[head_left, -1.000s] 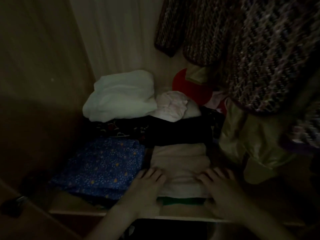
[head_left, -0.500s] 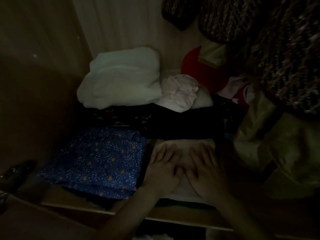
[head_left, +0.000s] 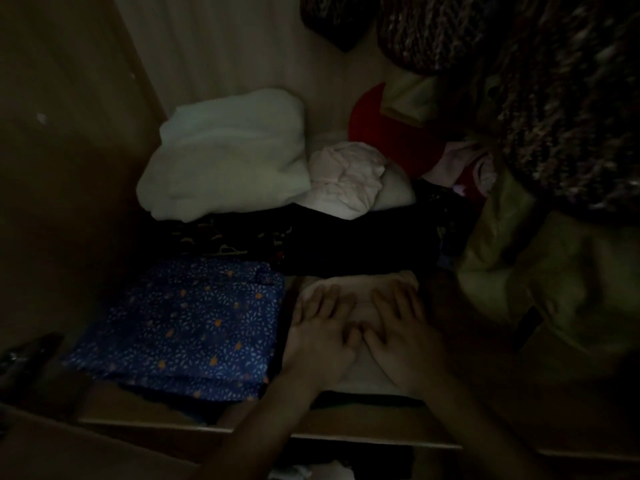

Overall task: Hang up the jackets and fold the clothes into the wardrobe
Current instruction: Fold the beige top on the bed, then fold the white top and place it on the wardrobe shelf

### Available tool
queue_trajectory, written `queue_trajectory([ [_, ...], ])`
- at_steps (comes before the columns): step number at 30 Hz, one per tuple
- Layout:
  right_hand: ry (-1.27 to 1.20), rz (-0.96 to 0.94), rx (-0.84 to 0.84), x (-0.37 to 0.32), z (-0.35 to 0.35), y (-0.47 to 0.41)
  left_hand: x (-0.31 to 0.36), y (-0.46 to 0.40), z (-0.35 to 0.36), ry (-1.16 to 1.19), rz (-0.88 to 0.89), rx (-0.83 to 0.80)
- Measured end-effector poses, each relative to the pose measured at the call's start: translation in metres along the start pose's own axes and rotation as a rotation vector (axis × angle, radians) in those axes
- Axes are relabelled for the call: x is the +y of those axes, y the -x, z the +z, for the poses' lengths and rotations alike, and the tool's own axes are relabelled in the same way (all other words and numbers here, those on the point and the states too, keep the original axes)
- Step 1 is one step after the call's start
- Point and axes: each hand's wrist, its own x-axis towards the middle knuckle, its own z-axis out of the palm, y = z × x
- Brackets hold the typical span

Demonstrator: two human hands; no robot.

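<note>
left hand [head_left: 320, 336] flat, fingers spread | right hand [head_left: 403, 336] likewise | soft beige folded cloth [head_left: 360, 289]

A dark object [head_left: 31, 355] (blurred) at the lower left.

A home wardrobe: folded clothes [head_left: 187, 317] on a wooden shelf [head_left: 346, 424] beneath hanging jackets [head_left: 554, 98].

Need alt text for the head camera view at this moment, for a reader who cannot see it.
Dim wardrobe shelf: the left hand and right hand press flat, side by side, on a folded pale garment at the shelf front. A blue patterned fabric lies folded to its left, a white bundle behind; knitted jackets hang at upper right.
</note>
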Motion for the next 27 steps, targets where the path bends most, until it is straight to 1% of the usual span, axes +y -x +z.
queue_trajectory([
  [2, 0.018, -0.015, -0.013, -0.002, -0.006, 0.003, 0.001, 0.0, -0.002, -0.018, 0.0, -0.038],
  [3, 0.026, -0.02, -0.015, -0.003, -0.01, 0.006, 0.002, 0.002, -0.002, -0.029, -0.001, -0.029],
  [5, 0.044, -0.034, 0.02, -0.006, -0.02, 0.017, 0.004, 0.007, -0.005, -0.063, 0.015, 0.033],
  [7, 0.056, -0.044, 0.111, -0.011, -0.03, 0.035, 0.006, 0.016, -0.013, -0.059, 0.029, 0.096],
  [11, 0.088, 0.031, 0.196, -0.015, -0.047, 0.074, 0.013, 0.046, -0.03, -0.083, 0.058, 0.191],
  [13, 0.12, 0.072, 0.209, -0.013, -0.051, 0.094, 0.019, 0.065, -0.035, -0.084, 0.1, 0.229],
  [15, 0.138, 0.113, 0.176, -0.012, -0.053, 0.117, 0.026, 0.084, -0.038, -0.064, 0.143, 0.242],
  [22, 0.077, 0.245, 0.16, -0.021, -0.053, 0.228, 0.048, 0.16, -0.041, -0.027, 0.276, 0.225],
  [27, 0.082, 0.334, 0.171, -0.035, -0.039, 0.319, 0.063, 0.23, -0.032, -0.026, 0.356, 0.13],
])
